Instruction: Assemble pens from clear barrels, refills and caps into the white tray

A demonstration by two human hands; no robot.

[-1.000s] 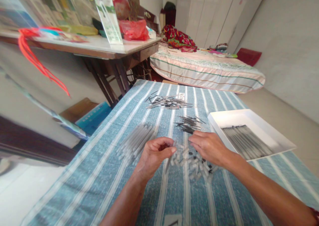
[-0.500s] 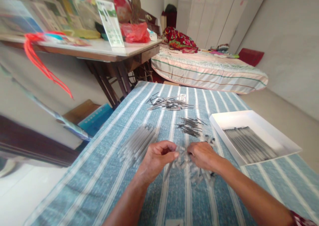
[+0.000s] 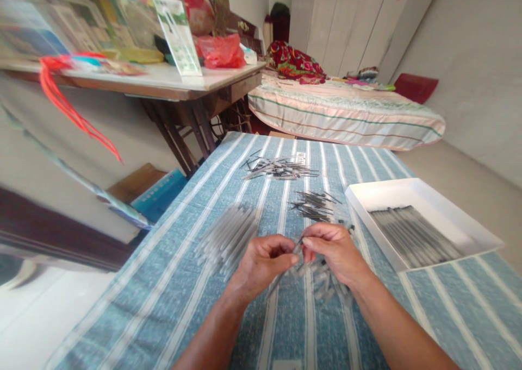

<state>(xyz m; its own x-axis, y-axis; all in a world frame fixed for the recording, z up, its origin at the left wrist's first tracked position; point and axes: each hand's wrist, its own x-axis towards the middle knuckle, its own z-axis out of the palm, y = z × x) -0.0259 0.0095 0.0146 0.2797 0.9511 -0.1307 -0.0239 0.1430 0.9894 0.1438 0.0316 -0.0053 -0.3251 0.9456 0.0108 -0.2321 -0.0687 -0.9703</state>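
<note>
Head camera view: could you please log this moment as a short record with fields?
left hand: pinches a slim clear tube that slants down toward the cloth
right hand: fingertips meet the left hand's at the tube's upper end
under hands: loose small clear pieces
left of hands: pile of clear tubes
beyond hands: two heaps of thin dark rods
right: white tray with rows of dark sticks
surface: blue striped cloth

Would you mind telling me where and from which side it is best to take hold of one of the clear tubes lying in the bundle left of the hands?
Probably at mid-length, from above. The clear tubes lie flat and side by side on the striped cloth, so only their tops are free; pinch one at the bundle's outer edge, where a neighbour lies on one side only.
</note>
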